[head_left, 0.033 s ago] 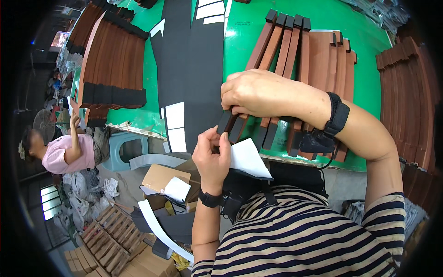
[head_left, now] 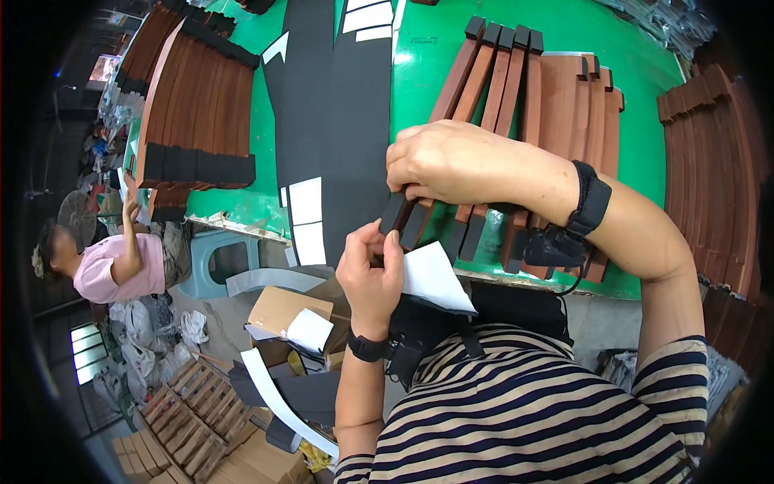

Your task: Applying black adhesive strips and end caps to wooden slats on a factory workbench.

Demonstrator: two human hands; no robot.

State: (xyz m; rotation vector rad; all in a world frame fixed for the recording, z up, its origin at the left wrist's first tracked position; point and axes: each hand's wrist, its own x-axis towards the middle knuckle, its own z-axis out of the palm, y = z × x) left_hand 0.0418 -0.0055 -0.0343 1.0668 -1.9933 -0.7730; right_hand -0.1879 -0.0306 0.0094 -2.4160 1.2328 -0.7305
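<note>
Nothing much is shifting since the earlier frame: both hands are staying on the same strip end at the table edge. Going left to right: one co-worker in a pink top (head_left: 105,270) is standing off at the far left, one fan of brown strips with black ends (head_left: 193,105) is lying on the green table (head_left: 419,73), one black sheet (head_left: 330,121) is running down the middle. Left hand (head_left: 371,274) is pinching narrow on a white backing paper (head_left: 435,278) by the black tip of the held brown strip (head_left: 403,218); right hand (head_left: 459,165) is pressing down closed on that strip, first in a row of roughly nine, far ones too stacked to count. Risk, as I judge it: paper tearing or black tip wrapping crooked if the strip slides under the pull.
</note>
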